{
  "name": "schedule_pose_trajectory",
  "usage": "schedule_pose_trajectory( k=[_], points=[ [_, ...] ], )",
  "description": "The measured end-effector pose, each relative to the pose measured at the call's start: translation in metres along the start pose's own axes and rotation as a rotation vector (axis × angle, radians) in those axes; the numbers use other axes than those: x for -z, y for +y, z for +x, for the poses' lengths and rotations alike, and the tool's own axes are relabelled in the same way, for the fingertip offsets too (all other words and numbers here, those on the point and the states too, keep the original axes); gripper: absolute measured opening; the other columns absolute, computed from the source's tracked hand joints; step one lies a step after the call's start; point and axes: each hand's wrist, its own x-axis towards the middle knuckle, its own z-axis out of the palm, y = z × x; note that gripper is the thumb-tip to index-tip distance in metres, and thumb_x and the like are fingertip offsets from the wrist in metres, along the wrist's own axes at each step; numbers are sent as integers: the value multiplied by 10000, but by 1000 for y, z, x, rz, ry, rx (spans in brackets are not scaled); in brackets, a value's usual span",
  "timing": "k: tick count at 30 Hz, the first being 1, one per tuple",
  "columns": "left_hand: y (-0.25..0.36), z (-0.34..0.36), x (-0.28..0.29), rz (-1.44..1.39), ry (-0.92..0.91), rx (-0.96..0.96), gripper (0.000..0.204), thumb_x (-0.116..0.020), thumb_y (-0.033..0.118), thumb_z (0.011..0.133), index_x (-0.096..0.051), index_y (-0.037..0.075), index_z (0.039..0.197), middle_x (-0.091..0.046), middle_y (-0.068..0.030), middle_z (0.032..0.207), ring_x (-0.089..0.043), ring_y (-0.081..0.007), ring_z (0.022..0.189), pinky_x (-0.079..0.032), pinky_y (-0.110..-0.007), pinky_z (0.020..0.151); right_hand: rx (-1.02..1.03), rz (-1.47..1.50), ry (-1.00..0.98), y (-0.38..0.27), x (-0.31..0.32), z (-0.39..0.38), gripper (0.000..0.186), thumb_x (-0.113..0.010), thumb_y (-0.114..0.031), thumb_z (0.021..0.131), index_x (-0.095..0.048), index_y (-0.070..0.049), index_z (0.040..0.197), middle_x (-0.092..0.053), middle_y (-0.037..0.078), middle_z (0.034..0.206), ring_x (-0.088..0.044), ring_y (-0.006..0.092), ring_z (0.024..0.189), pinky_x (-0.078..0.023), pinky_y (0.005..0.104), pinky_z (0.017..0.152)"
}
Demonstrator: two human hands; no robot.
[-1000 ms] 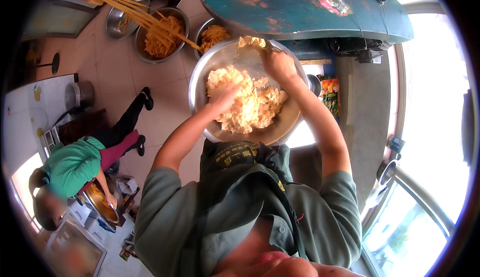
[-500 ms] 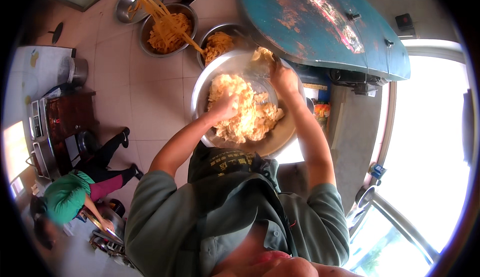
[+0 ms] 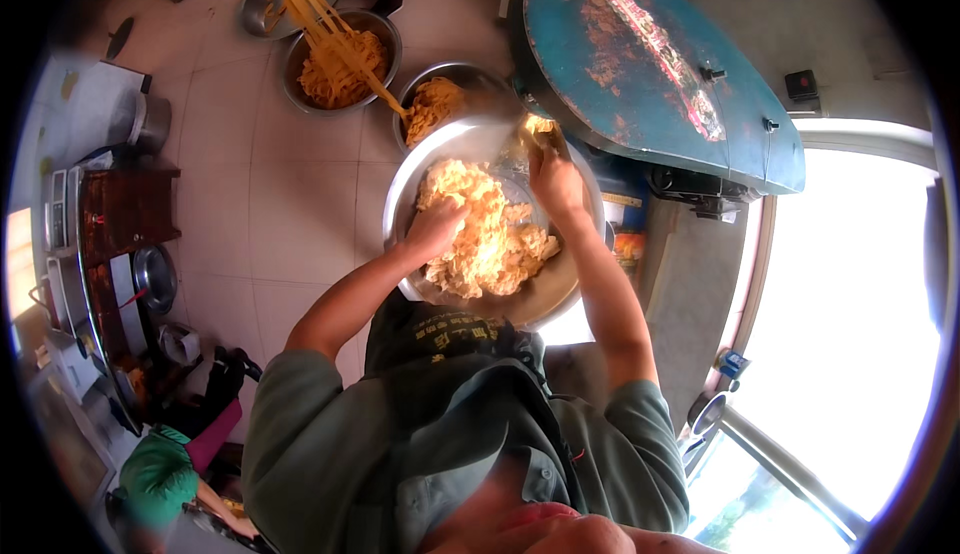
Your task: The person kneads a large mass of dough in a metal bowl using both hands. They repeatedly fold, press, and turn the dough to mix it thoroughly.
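A large metal basin (image 3: 393, 216) in front of me holds a heap of crumbly, pale yellow dough (image 3: 480, 264). My left hand (image 3: 437, 229) is at the heap's left side, its fingers closed into the dough. Over the basin's far right side, my right hand (image 3: 558, 186) is closed round something with a yellowish end. The shape of that thing is blurred and partly hidden by the fingers, so I cannot make out its kind.
Beyond the basin stand metal bowls of orange-yellow strips (image 3: 340, 74) and pieces (image 3: 435, 104). Long strips (image 3: 330, 29) stretch over them. A worn blue-green machine cover (image 3: 640, 64) overhangs at the far right. At lower left a co-worker in green (image 3: 160, 479) bends over.
My right hand has come slightly nearer with the thing in it. My left hand has shifted a little left in the dough. The co-worker has moved nearer at lower left.
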Motion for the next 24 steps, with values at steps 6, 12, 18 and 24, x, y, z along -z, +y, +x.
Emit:
schedule_pose_trajectory(
  k=[6,12,18,24],
  points=[
    [0,-14,3,15,69,-38,249,-627,27,808,-629,51,1056,-604,-134,833,-627,-336,796,-492,-494,689,119,-149,-2,15,-15,-1,348,-462,-181,983,-600,-143,1301,-586,145,1375,-714,351,930,-599,460,775],
    [15,-20,-26,94,-378,212,143,-538,81,838,-645,33,756,-638,-165,723,-628,-293,629,-484,-489,548,-194,-134,-205,25,-11,14,394,-530,-280,998,-583,-156,1368,-622,201,1308,-692,421,899,-578,497,769],
    [17,-18,-24,-130,-420,524,221,-488,72,850,-666,-32,771,-658,-218,756,-631,-322,643,-518,-484,623,115,17,66,29,-10,0,380,-518,-276,1012,-583,-102,1344,-675,231,1144,-679,431,952,-567,497,804],
    [21,-8,22,10,-488,262,198,-604,-11,750,-720,8,908,-693,-241,905,-681,-392,924,-534,-452,794,-85,-48,-6,43,-19,8,379,-472,-388,1012,-615,-82,1185,-695,269,815,-665,504,750,-560,567,716]
  ],
)
